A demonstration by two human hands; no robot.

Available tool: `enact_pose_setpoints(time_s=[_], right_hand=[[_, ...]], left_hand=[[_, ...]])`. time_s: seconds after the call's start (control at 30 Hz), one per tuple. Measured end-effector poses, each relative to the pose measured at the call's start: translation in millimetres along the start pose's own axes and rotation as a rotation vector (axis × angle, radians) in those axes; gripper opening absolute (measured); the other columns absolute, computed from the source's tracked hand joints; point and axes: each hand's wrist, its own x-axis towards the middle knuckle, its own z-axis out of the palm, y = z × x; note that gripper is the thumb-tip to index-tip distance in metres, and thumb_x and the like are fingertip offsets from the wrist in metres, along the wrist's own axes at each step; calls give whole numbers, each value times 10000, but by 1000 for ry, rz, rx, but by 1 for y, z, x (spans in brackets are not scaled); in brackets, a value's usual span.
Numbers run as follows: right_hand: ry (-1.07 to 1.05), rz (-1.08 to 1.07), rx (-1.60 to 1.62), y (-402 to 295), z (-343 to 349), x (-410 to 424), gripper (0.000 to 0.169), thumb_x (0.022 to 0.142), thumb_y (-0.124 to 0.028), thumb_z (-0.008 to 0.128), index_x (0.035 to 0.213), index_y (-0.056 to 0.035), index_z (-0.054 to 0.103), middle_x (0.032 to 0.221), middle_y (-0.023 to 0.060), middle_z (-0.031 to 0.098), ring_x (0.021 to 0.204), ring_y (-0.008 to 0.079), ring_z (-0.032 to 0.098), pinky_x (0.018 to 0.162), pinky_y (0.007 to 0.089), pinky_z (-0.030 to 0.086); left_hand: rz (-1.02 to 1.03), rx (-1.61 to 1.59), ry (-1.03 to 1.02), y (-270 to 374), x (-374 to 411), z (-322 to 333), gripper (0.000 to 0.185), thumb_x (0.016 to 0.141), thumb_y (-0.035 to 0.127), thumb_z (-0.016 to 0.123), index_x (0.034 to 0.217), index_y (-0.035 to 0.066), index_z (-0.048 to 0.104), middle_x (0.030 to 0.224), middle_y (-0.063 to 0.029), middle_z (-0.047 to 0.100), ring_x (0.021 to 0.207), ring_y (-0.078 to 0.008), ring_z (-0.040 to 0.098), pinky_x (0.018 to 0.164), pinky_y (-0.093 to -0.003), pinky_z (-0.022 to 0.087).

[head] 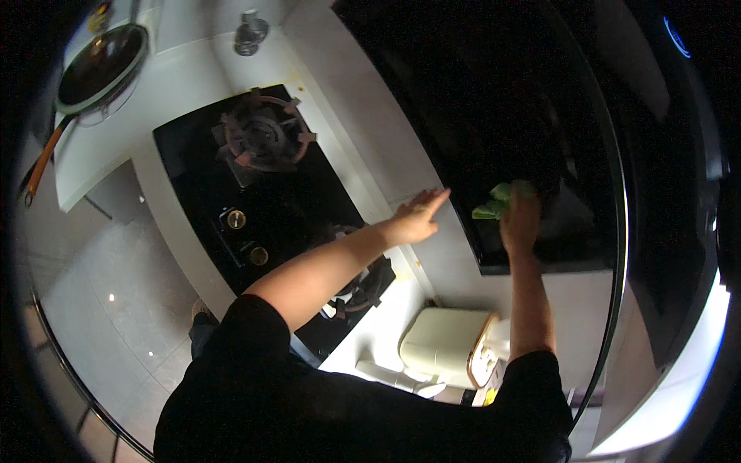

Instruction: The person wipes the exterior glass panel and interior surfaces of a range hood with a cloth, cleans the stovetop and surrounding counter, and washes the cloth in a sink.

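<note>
My right hand (522, 227) grips a green cloth (491, 207), which lies against the black glossy panel of a range hood (498, 127). Motion blur softens the fingers and cloth, and the hand hides part of the cloth. To its left, my left hand (418, 217) is bare, with the fingers stretched out and partly apart. Its fingertips are at the lower left edge of the hood panel in the picture; whether they touch it I cannot tell. Below the left forearm is a black gas hob (197, 168), whose near burner (365, 289) is partly covered by the arm.
The far burner (263, 136) has a reddish-brown pan support. A wok (104, 69) with a wooden handle stands at the upper left. Glass items (249, 35) sit in the counter corner. A cream-coloured container (443, 341) with a brown rim stands on the counter right of the hob.
</note>
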Motion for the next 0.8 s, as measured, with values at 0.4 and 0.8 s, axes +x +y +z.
enact_pose_setpoints(time_s=[0.4,0.8], right_hand=[[-155,-334,518,-103,55,43,673,873,-145,615,1448,-66,273,1391,218,414,1292,381,385,1075,479,314],[-391,-85,458,-143,19,74,680,897,-115,585,1484,-127,241,1465,182,354,1291,389,378,1090,477,283]], left_hand=[[700,-1457,-95,171,-14,-129,1071,834,318,678,1497,183,-151,1581,-153,36,1456,-300,94,1154,-494,149],[1002,-866,-344,248,-27,-129,844,914,88,500,1403,59,-187,1486,-260,72,1399,-330,206,1144,-436,206]])
